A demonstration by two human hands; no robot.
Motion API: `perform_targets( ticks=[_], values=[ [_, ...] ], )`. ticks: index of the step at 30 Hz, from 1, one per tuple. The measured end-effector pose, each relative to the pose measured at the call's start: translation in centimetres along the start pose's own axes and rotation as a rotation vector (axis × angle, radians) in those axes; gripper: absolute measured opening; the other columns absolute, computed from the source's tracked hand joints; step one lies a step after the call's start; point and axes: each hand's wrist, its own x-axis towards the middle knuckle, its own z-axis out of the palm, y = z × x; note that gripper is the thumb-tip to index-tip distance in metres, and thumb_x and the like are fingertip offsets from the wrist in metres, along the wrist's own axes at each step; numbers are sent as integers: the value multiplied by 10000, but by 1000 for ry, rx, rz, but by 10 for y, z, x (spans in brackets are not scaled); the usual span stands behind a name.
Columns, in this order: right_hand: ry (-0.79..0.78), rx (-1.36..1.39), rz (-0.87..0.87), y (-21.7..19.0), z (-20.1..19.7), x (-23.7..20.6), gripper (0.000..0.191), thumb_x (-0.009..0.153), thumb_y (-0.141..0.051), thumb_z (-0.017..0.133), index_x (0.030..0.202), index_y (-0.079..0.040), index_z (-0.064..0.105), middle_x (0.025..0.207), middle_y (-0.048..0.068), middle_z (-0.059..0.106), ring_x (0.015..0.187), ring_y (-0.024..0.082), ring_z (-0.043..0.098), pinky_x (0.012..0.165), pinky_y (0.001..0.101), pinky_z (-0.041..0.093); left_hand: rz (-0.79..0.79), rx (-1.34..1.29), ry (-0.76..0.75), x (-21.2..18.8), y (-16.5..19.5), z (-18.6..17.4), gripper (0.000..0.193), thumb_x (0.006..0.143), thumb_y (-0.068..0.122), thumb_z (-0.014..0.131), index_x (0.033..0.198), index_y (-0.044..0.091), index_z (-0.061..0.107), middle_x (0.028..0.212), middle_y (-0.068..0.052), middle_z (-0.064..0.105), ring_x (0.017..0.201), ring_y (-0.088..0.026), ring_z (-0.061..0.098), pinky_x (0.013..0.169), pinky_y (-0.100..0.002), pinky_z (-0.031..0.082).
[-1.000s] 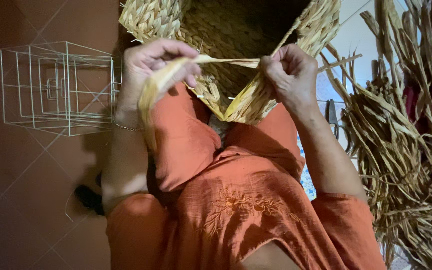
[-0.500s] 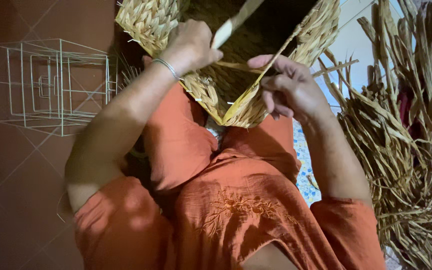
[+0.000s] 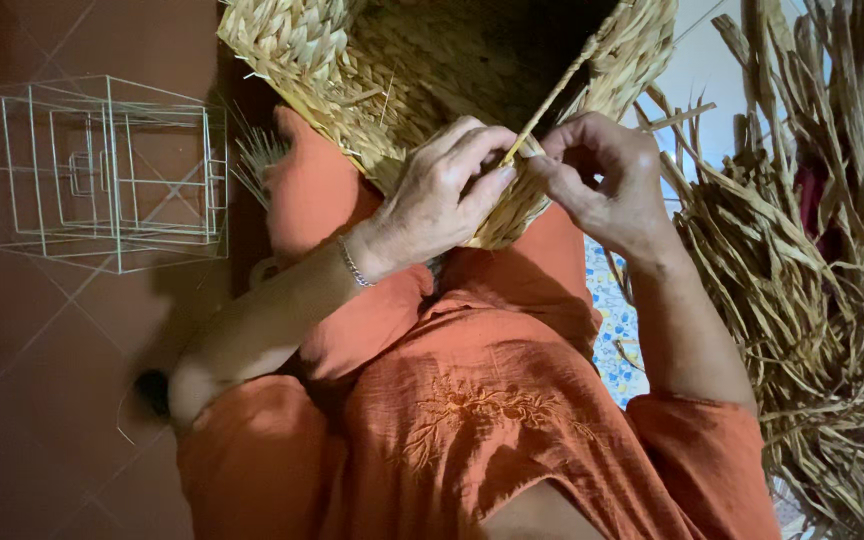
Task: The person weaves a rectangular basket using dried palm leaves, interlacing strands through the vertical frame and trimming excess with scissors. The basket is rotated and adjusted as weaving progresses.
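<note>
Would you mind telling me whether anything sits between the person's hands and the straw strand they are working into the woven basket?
Nothing visible does. The left hand and the right hand both pinch the straw strand directly, at the rim of the woven basket. The dried straw pile lies off to the side, apart from the hands.

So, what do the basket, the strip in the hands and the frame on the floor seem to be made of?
Basket: dried plant fibre, matte tan, plaited in visible braids.
Strip: the same dry fibre, flat and pale, pinched by the left hand and right hand.
Frame: thin wire, probably metal with a light coating; its lines are straight and rigid.
</note>
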Motion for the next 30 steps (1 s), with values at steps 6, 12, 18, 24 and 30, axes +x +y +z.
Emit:
perform_targets(
  ticks=[6,12,18,24,30],
  values=[
    [-127,-476,96,-7,-13,-5,252,970,-279,798,965,-35,732,835,66,663,729,190,587,646,348,489,39,-25,63,4,0,2,190,1029,51,674,1204,10,610,1067,-139,618,932,-284,667,802,-375,559],
    [-10,-513,-364,-20,-7,-22,259,838,-249,837,766,-53,684,1051,147,699,1212,327,545,1026,482,446,-35,-34,68,-2,0,5,195,1016,61,696,1184,26,604,1023,-99,629,879,-219,676,757,-335,571],
    [58,-611,-390,-12,-14,-40,238,828,-219,839,708,-83,684,872,67,711,1203,279,595,1010,448,366,-21,-11,100,-3,-1,11,258,1004,76,720,1219,51,580,1013,-69,641,866,-171,670,765,-309,576],
    [-53,-356,-87,23,-12,-56,375,892,-309,753,602,-109,625,506,1,506,479,101,452,531,302,359,-30,-14,120,-5,-6,14,269,1006,92,744,1214,56,577,976,-56,623,832,-154,657,736,-295,577],
    [-115,-429,-251,-20,-26,-102,377,1015,-275,674,668,-147,604,493,-58,466,398,52,400,362,257,295,145,237,138,-3,-6,12,293,1000,105,754,1210,31,563,1097,-114,590,1004,-237,628,872,-357,573]
  ],
)
